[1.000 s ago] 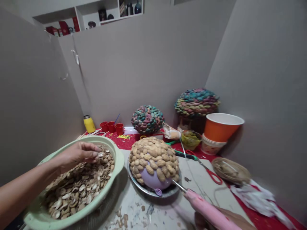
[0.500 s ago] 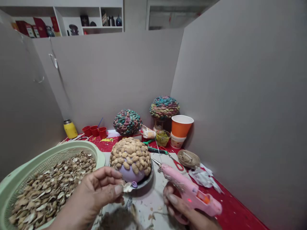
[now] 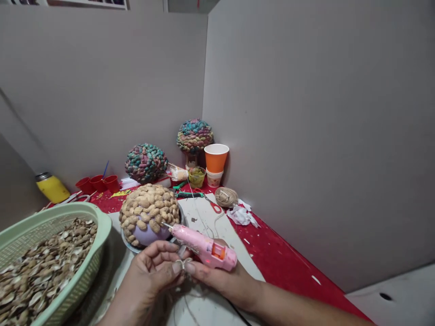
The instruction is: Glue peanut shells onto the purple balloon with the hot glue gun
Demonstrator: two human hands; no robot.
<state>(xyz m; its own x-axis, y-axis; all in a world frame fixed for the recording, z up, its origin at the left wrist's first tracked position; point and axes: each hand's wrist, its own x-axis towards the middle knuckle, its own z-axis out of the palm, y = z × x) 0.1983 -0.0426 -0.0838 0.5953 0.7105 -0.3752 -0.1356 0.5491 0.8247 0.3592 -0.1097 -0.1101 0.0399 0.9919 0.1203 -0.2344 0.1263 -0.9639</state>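
A purple balloon (image 3: 151, 236), its upper part covered with peanut shells (image 3: 151, 203), rests in a round dish (image 3: 182, 216). In front of it, my left hand (image 3: 152, 274) pinches a small pale piece of peanut shell (image 3: 184, 263) between thumb and fingers. The pink hot glue gun (image 3: 200, 245) lies in my right hand (image 3: 224, 276), nozzle pointing left towards the balloon and a small red light glowing on its side. My right thumb tip meets the shell piece opposite my left thumb. The right fingers are mostly hidden behind the gun.
A green basket (image 3: 103, 226) of peanut shells stands at left. Behind are painted peanut-covered balls (image 3: 146, 163), red cups (image 3: 98, 183), an orange cup (image 3: 216, 158), red-handled scissors (image 3: 216, 207) and a twine ball (image 3: 226, 197). Crumpled tissue (image 3: 242, 214) lies on the red cloth (image 3: 272, 253).
The view has swung right, so everything appears further left. My right hand has brought the glue gun across to my left hand, and both thumbs now meet at the shell piece.
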